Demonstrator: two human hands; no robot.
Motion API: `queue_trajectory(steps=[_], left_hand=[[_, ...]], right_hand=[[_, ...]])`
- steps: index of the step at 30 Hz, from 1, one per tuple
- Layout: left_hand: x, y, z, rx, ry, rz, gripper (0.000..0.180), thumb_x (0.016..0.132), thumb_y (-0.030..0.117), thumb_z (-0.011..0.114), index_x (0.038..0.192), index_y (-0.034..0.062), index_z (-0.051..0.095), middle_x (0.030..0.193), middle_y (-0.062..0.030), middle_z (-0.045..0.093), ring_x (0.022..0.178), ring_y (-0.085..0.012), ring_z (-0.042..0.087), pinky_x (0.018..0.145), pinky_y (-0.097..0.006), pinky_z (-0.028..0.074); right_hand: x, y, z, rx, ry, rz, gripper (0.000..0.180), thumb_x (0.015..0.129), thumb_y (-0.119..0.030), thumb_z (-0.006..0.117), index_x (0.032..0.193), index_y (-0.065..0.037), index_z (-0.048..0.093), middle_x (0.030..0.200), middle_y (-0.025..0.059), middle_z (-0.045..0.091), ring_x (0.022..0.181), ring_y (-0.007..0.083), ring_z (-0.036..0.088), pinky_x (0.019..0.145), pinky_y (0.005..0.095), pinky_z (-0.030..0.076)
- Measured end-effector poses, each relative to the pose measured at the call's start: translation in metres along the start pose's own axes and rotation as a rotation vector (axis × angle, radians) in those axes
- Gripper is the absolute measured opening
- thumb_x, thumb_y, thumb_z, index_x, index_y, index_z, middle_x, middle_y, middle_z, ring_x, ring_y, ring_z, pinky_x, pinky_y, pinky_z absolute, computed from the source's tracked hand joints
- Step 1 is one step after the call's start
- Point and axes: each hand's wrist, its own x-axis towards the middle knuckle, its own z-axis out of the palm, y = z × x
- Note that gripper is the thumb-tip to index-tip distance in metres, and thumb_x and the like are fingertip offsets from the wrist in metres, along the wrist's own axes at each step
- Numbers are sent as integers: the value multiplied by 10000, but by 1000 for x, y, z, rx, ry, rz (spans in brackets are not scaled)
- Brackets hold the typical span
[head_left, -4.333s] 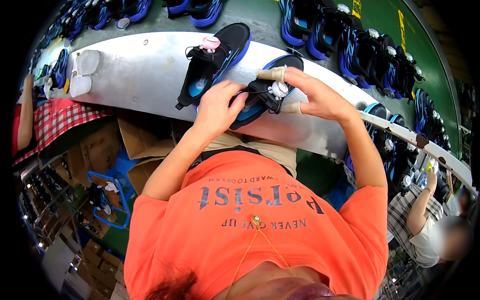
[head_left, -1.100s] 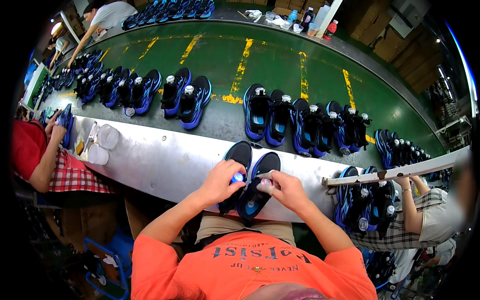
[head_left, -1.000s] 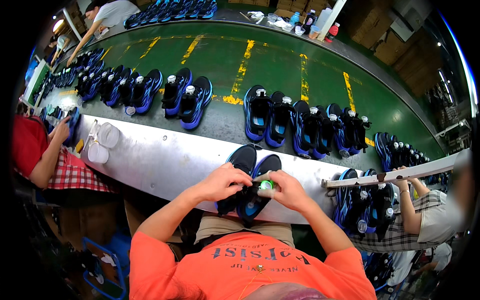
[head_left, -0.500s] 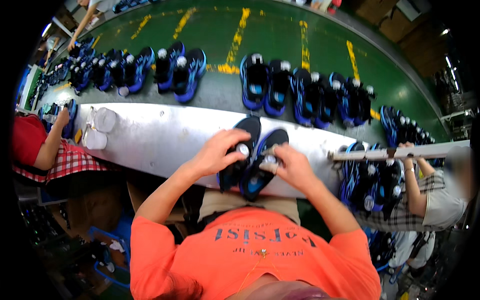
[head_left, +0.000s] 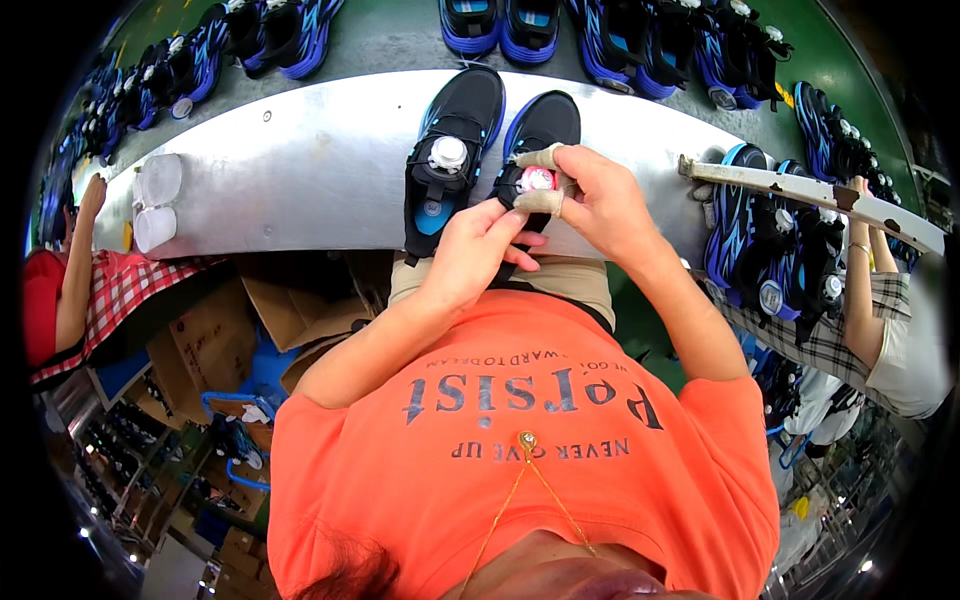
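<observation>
Head view: two black-and-blue shoes are seen side by side, toes pointed away from the body, set on the silver bench [head_left: 300, 190].
Right-lying shoe [head_left: 545, 118]: placed at the bench's near edge, and this is where both hands are gathered!
Pink dial [head_left: 538, 178]: mounted over that shoe's instep, its pale rim plainly seen, gripped from both sides.
Right hand [head_left: 612, 205]: brought in from the right; the dial is pinched narrowly between thumb and forefinger, both wrapped in beige finger covers [head_left: 540, 203].
Left hand [head_left: 468, 250]: fingers curled, pressed in close at that shoe's heel end; the heel is hidden by it, so whether anything is clasped cannot be told.
Left-lying shoe [head_left: 430, 200]: left untouched just beside, its white dial [head_left: 447, 153] turned upward, its blue insole exposed.
Far side: more shoes [head_left: 470, 28] are lined up beyond the bench, several topped with white dials.
Left end: two translucent tubs [head_left: 160, 180] are set down, with a co-worker's red-checked cloth [head_left: 120, 290] seen past them.
Right end: further shoes [head_left: 740, 215] are crossed by a chipped white rail [head_left: 815, 188].
Below: cardboard boxes [head_left: 205, 335] are stacked under the bench.
</observation>
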Motion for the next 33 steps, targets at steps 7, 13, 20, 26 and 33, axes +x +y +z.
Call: queue_trajectory(steps=[7, 13, 20, 26, 33], left_hand=[[-6, 4, 12, 154, 89, 19, 254, 998, 161, 493, 1099, -52, 588, 1066, -132, 647, 888, -205, 682, 689, -286, 581], [-6, -6, 11, -26, 59, 4, 244, 999, 150, 489, 1103, -46, 588, 1067, -135, 643, 938, -210, 668, 745, -313, 582], [-7, -9, 15, -99, 46, -2, 246, 995, 137, 492, 1126, -46, 593, 1076, -127, 640, 957, -205, 662, 736, -297, 572], [-34, 50, -29, 665, 222, 494, 239, 870, 164, 673, 1058, 17, 661, 891, -65, 675, 748, -123, 628, 643, -264, 493], [5, 74, -55, 885, -32, 554, 311, 794, 92, 696, 1103, 70, 668, 919, -48, 583, 828, -151, 549, 708, -264, 445]], right_hand=[[-2, 5, -5, 67, 0, -59, 347, 787, -170, 715, 1131, -163, 662, 825, 79, 502, 702, 223, 556, 635, 324, 466], [-3, 5, -3, 10, 51, -37, 353, 772, -175, 728, 1119, -154, 672, 812, 81, 514, 693, 226, 555, 624, 331, 468], [-14, 3, 22, -11, 256, 13, 340, 760, -223, 756, 1080, -131, 684, 773, 78, 533, 671, 231, 533, 609, 313, 464], [35, 33, -10, 119, 187, -65, 378, 812, -320, 731, 1139, -138, 678, 954, 110, 587, 900, 228, 566, 783, 346, 471], [153, 43, 70, -251, 58, -253, 325, 905, -289, 591, 1200, -166, 650, 1130, 183, 582, 1064, 352, 529, 946, 410, 432]])
